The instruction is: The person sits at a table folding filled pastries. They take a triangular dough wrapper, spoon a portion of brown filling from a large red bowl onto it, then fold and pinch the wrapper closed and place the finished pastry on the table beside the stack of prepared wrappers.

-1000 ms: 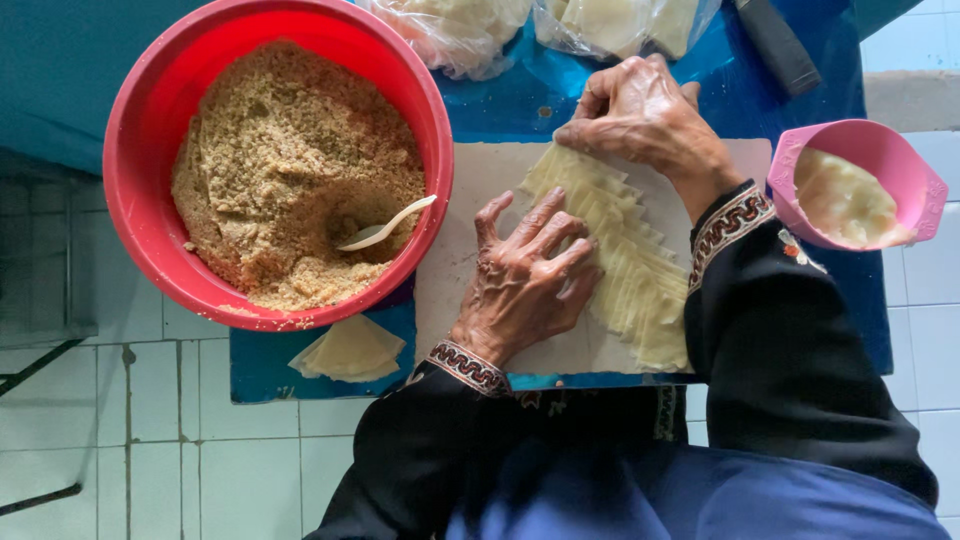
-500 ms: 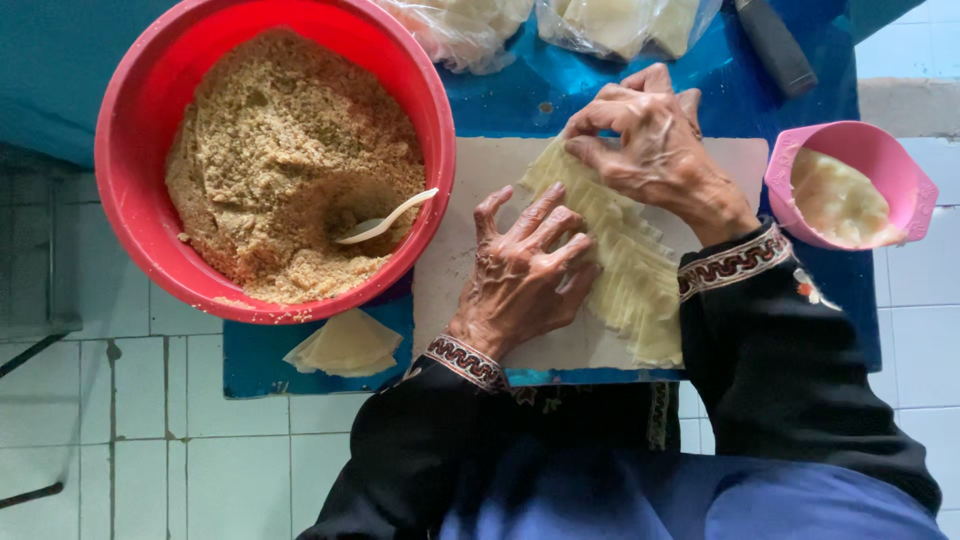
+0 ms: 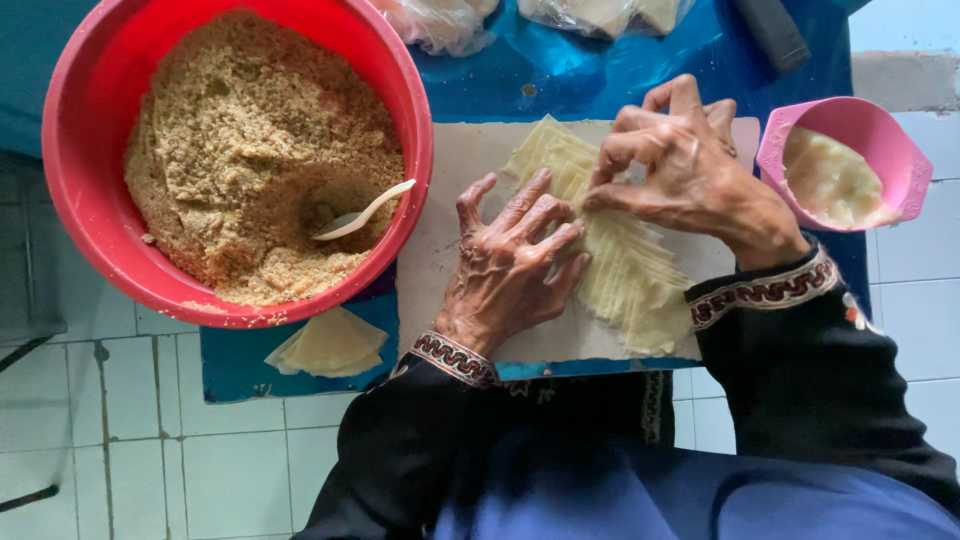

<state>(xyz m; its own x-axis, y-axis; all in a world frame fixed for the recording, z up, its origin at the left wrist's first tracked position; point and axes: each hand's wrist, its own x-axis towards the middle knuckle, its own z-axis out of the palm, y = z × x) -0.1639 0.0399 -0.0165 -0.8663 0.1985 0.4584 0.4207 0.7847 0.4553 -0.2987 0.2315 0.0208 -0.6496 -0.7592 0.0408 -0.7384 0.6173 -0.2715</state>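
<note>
White-tiled floor [image 3: 130, 440], blue table [image 3: 600, 70].

There were 2 bowls, 1 red [image 3: 90, 240] and 1 pink [image 3: 905, 150], 1 spoon [image 3: 365, 211], 1 cutting board [image 3: 450, 200] and 2 plastic bags [image 3: 430, 20].

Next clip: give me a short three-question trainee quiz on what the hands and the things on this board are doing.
1. True or false: the white plastic spoon lies in the crumbly brown filling inside the big red plastic bowl.
2. Which hand lies flat, fingers spread, on the fanned stack of thin pale pastry sheets? A) left hand B) right hand
3. Fill in: the small pink plastic cup with pale paste stands to the ____ of the white cutting board.

Key
1. True.
2. A; the right hand pinches at a sheet near the stack's top end.
3. Right.
</note>
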